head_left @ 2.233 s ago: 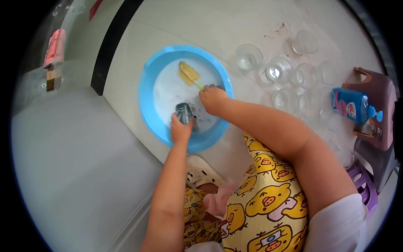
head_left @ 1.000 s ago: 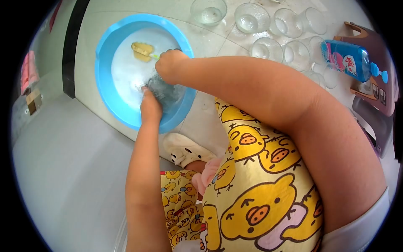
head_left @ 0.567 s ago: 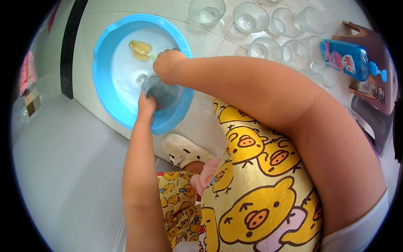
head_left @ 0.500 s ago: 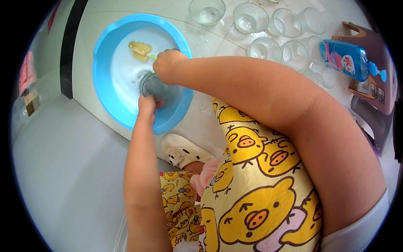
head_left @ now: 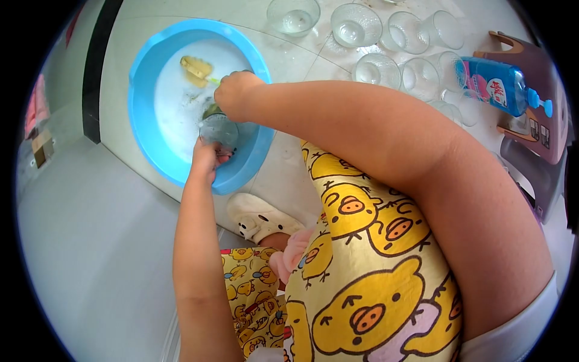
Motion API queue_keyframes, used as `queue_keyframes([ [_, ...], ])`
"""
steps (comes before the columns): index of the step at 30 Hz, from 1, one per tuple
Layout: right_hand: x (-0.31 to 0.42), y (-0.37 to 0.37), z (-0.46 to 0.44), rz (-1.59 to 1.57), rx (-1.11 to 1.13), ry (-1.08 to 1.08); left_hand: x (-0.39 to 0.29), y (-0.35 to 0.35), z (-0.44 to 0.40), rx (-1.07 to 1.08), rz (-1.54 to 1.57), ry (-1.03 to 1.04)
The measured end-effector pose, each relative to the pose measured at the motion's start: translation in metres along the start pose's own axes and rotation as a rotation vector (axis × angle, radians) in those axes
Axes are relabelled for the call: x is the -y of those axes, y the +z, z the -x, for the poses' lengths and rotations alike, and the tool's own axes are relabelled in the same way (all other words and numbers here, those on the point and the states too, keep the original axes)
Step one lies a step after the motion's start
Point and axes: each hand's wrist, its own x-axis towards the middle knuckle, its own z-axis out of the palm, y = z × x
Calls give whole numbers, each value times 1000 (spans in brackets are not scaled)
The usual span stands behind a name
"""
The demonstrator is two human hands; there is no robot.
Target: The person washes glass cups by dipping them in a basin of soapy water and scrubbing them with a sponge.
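My left hand point(head_left: 207, 158) grips a clear glass bowl point(head_left: 220, 131) low inside the blue basin, fingers round its near side. Closed just above it, my right hand point(head_left: 240, 95) holds the pale green handle of a brush with a yellow sponge head point(head_left: 196, 70). That head lies over the suds, beyond the bowl. A dark greenish patch shows at the bowl's far rim; I cannot make out what it is. The blue basin point(head_left: 140, 114) holds white, foamy water.
Several clear glass bowls point(head_left: 356, 27) stand on the tiled floor at upper right. Beside them lies a blue dish soap bottle point(head_left: 498, 84) with a pump, against a mauve plastic stool point(head_left: 546, 130). A white slipper point(head_left: 259, 217) is below the basin.
The glass bowl has tilted in my left hand, so more of its side shows. My right hand has shifted slightly left and stays closed on the handle.
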Motion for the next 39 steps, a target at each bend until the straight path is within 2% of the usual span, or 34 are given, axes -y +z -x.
queue_keyframes([
  [4,1,1,-2,-16,-21,11,1,1,2,-34,109,99],
  [11,-1,2,-2,-32,-32,-14,-4,8,14,-92,112,303],
  [13,0,-4,-2,-99,5,9,-5,11,15,-233,133,607],
  [14,1,-7,-1,-164,42,33,-6,9,16,-234,133,608],
  [16,0,-9,-5,-216,67,46,-12,4,23,-361,-129,772],
  [17,-1,-9,-6,-269,92,61,-15,2,27,-361,-129,773],
  [19,-1,-5,-5,-202,52,27,-18,-2,32,-469,-373,856],
  [21,-1,1,-3,-136,12,-6,-15,-7,30,-513,-395,913],
  [23,-1,6,-1,-31,-178,-35,-11,-11,26,-555,-419,971],
  [26,-3,10,1,-19,-292,-92,-9,-12,25,-629,-447,1073],
  [27,-3,6,3,-19,-291,-92,-9,-12,26,-648,-490,1104],
  [28,-3,1,4,-83,-195,-100,-8,-10,27,-668,-532,1134],
  [29,-1,-4,5,-145,-100,-107,-7,-9,26,-668,-529,1134],
  [32,-2,1,0,-169,-83,-99,-4,-3,25,-638,-461,1132],
  [34,-2,4,0,-97,-108,-109,-7,0,33,-478,-330,776],
  [35,-2,6,0,-24,-133,-120,-8,0,32,-477,-330,777],
  [37,-2,4,1,6,-109,-122,-9,0,30,-303,-7,522],
  [38,-1,3,2,36,-86,-126,-9,-3,27,-302,-6,522],
  [39,-1,4,0,36,-85,-126,-7,-7,23,-295,133,396],
])
